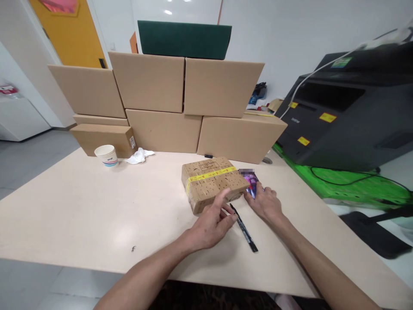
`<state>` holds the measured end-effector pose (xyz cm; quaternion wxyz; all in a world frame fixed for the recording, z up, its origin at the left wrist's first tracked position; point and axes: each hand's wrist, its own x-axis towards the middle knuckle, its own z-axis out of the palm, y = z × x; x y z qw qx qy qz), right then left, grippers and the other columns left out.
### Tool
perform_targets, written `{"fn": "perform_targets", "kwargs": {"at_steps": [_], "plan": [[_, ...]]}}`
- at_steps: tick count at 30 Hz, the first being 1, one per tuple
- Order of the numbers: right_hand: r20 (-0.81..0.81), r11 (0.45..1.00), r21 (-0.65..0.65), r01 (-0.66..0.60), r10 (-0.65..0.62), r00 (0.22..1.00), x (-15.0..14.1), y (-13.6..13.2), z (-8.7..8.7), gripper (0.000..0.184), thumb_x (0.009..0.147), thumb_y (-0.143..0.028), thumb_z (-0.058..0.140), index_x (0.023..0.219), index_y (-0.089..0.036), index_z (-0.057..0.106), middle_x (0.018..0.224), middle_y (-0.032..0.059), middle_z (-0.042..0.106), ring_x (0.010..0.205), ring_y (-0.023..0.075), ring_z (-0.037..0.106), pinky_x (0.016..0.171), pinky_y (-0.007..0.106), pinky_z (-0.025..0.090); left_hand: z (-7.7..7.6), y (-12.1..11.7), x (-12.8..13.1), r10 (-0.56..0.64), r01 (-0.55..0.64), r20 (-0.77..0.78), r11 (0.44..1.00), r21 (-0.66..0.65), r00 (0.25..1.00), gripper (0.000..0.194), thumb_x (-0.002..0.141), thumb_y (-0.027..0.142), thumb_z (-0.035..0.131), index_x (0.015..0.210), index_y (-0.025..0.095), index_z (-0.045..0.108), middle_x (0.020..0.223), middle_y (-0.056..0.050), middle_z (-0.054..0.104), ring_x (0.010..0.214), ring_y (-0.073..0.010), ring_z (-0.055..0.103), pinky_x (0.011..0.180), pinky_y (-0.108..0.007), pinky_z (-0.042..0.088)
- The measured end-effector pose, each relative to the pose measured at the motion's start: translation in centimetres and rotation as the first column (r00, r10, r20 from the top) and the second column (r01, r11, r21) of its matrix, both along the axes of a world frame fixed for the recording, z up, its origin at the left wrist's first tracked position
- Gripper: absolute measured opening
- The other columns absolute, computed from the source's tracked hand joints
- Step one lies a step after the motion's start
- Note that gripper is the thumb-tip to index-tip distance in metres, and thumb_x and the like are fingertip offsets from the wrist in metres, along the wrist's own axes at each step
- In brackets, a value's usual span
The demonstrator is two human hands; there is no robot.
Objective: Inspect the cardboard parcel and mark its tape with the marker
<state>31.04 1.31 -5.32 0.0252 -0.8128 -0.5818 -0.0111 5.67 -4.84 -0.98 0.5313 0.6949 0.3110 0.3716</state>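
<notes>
Brown cardboard, bound with yellow tape, makes up the small parcel (pixel 213 178) lying right of the tabletop's middle, between the stacked cartons (pixel 161 129) at the far edge and the near edge. The left hand (pixel 211 224) is beside it, thumb and forefinger parted, other fingers curled; whether the thumb touches the black pen (pixel 247 232) cannot be told. The right hand (pixel 263 202) reaches over a flat purple item (pixel 250 178), perhaps a phone or packet, at the parcel's right end. Its fingers are spread, though whether they pinch the item is unclear.

A likely trouble is crowding: with parcel, pen and item so close, a low sweep of the left hand could knock the pen and roll it toward the near edge. Dragging the purple item leftward could catch its edge against the parcel and skew both. Pushing the parcel hard toward the far edge might jolt the cartons, whose topmost dark green box (pixel 183 39) could then slip.
</notes>
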Motion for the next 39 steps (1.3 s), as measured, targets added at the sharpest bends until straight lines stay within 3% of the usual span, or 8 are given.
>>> {"fn": "perform_targets", "kwargs": {"at_steps": [7,11,13,15,18,21,30,39], "plan": [[-0.046,0.998,0.063,-0.009,0.012,0.999,-0.1,-0.3,0.1,0.064,0.100,-0.055,0.041,0.139,-0.006,0.056,0.126,0.0285,0.062,0.124,0.0449,0.054,0.099,0.061,0.043,0.6,0.8,-1.1,0.205,-0.244,0.204,0.951,0.190,0.957,0.047,0.103,0.035,0.053,0.148,0.024,0.049,0.102,-0.007,0.071,0.085,-0.0175,0.069,0.079,-0.034,0.058],[-0.492,0.906,0.423,-0.010,0.238,0.838,0.2,0.5,0.1,0.061,0.093,-0.066,0.045,0.119,-0.017,0.070,0.132,0.0222,0.065,0.130,0.0430,0.049,0.111,0.065,0.032,1.5,2.7,-3.4,0.604,-0.675,0.305,0.632,0.380,0.737,0.039,0.099,0.036,0.059,0.135,0.024,0.060,0.126,-0.012,0.068,0.119,-0.0258,0.063,0.104,-0.046,0.051],[-0.626,0.871,0.491,0.019,0.337,0.704,-0.3,1.4,0.2,0.065,0.092,-0.074,0.040,0.111,-0.021,0.073,0.125,0.0175,0.071,0.127,0.0382,0.056,0.111,0.058,0.038,1.7,3.9,-4.6,0.728,-0.769,0.260,0.559,0.311,0.635,0.056,0.095,0.043,0.063,0.146,0.022,0.051,0.148,-0.017,0.055,0.140,-0.0309,0.049,0.119,-0.053,0.037],[-0.729,0.894,0.447,0.033,0.342,0.593,-1.4,2.2,0.5,0.073,0.093,-0.078,0.031,0.108,-0.022,0.074,0.115,0.0144,0.076,0.115,0.0342,0.066,0.100,0.052,0.050,1.8,5.0,-5.4,0.786,-0.802,0.160,0.589,0.095,0.597,0.073,0.092,0.052,0.067,0.153,0.021,0.041,0.161,-0.020,0.041,0.152,-0.0337,0.036,0.126,-0.055,0.026],[-0.923,0.938,0.333,0.094,0.305,0.235,-3.6,2.9,1.0,0.069,0.088,-0.082,0.043,0.108,-0.024,0.075,0.108,0.0102,0.080,0.113,0.0331,0.069,0.092,0.048,0.056,1.3,6.0,-5.4,0.757,-0.701,0.049,0.627,-0.340,0.652,0.075,0.087,0.062,0.069,0.146,0.022,0.048,0.162,-0.019,0.042,0.156,-0.0376,0.031,0.126,-0.055,0.027],[-0.933,0.927,0.354,0.122,0.359,-0.024,-5.2,2.7,1.2,0.058,0.076,-0.078,0.068,0.106,-0.029,0.076,0.122,0.0047,0.078,0.133,0.0313,0.059,0.109,0.047,0.050,0.7,6.1,-4.7,0.643,-0.530,0.169,0.729,-0.433,0.747,0.072,0.083,0.060,0.075,0.140,0.022,0.052,0.150,-0.017,0.057,0.143,-0.0374,0.050,0.118,-0.053,0.042],[-0.786,0.804,0.583,0.117,0.594,-0.171,-4.6,1.2,1.0,0.038,0.094,-0.059,0.056,0.119,-0.035,0.072,0.139,0.0001,0.070,0.137,0.0265,0.058,0.116,0.048,0.044,1.1,6.2,-5.9,0.554,-0.563,0.462,0.816,-0.134,0.693,0.058,0.088,0.062,0.067,0.131,0.024,0.057,0.144,-0.011,0.060,0.140,-0.0293,0.051,0.118,-0.047,0.039],[-0.806,0.822,0.563,0.088,0.569,-0.164,-5.1,0.7,0.4,0.038,0.094,-0.057,0.060,0.120,-0.033,0.074,0.139,0.0028,0.070,0.133,0.0285,0.059,0.116,0.051,0.040,1.4,6.8,-6.5,0.746,-0.687,0.274,0.666,-0.290,0.607,0.051,0.088,0.057,0.065,0.128,0.025,0.065,0.147,-0.009,0.061,0.141,-0.0311,0.050,0.111,-0.045,0.043]]}}
